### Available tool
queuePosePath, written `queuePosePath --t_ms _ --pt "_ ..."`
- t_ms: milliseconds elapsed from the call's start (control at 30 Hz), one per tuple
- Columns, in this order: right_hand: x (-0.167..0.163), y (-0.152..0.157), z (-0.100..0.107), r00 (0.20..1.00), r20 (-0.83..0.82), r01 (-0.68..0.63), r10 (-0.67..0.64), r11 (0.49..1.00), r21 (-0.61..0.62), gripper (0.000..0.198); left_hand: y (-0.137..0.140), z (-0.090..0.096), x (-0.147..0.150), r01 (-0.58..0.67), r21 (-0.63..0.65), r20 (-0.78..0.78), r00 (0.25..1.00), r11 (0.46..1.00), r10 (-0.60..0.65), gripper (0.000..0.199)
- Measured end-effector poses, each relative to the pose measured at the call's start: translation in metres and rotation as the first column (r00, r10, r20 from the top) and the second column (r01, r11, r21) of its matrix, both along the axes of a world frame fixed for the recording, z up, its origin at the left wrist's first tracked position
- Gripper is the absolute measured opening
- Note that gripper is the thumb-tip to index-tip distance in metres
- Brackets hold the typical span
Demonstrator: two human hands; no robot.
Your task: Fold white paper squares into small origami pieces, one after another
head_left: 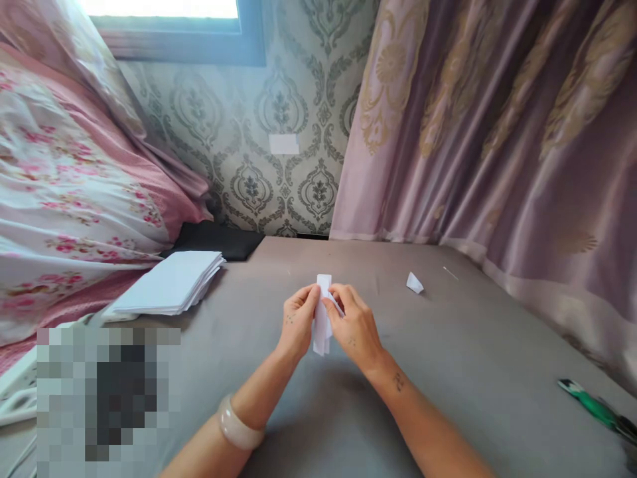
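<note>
A narrow folded strip of white paper stands upright between my two hands, above the middle of the grey surface. My left hand pinches its left edge, thumb toward me. From the other side my right hand grips the paper with thumb and forefinger, where a folded flap sticks out to the right. Some of the folds are hidden behind my fingers. A small folded white paper piece lies on the surface to the right, apart from my hands.
At the left lies a stack of white paper sheets beside a flat black item. A green-handled tool rests near the right edge. Curtains hang on the right, and floral fabric bulges in at the left. A blurred patch covers the lower left.
</note>
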State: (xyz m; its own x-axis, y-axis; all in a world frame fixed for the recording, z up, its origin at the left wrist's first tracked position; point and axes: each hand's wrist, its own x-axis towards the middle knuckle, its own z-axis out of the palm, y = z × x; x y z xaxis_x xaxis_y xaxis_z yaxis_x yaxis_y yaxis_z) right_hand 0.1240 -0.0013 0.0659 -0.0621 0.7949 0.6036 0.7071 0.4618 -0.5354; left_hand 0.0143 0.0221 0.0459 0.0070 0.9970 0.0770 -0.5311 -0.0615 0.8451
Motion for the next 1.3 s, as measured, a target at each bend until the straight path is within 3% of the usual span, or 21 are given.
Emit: queuePosePath --t_ms 267,500,767,933,1100,1300 --pt "-0.013 0.016 -0.002 0.929 0.365 0.088 -0.066 0.995 -0.045 0.036 0.016 -0.011 0.001 -0.165 -0.067 0.040 0.985 0.984 0.168 0.034" --pt "-0.018 0.019 -0.015 0.889 0.452 0.087 -0.066 0.996 -0.027 0.039 0.008 -0.021 -0.009 -0.138 -0.070 -0.036 0.990 0.988 0.136 0.056" --pt "-0.023 0.020 -0.025 0.907 0.416 0.049 -0.066 0.998 0.050 0.040 0.009 -0.026 -0.011 -0.135 -0.051 -0.059 0.990 0.990 0.132 0.052" --pt "-0.025 0.018 -0.022 0.917 0.395 0.056 -0.054 0.998 0.005 0.040 0.009 -0.026 -0.014 -0.129 -0.042 -0.057 0.990 0.991 0.127 0.048" --pt "-0.025 0.019 -0.018 0.985 0.169 -0.016 0.033 0.995 -0.102 0.040 0.008 -0.027 -0.015 -0.110 -0.021 -0.056 0.993 0.994 0.109 0.047" --pt "-0.022 0.024 -0.020 0.996 -0.038 -0.083 0.079 0.990 -0.118 0.036 0.007 -0.026 -0.015 -0.091 -0.014 -0.054 0.994 0.996 0.090 0.049"
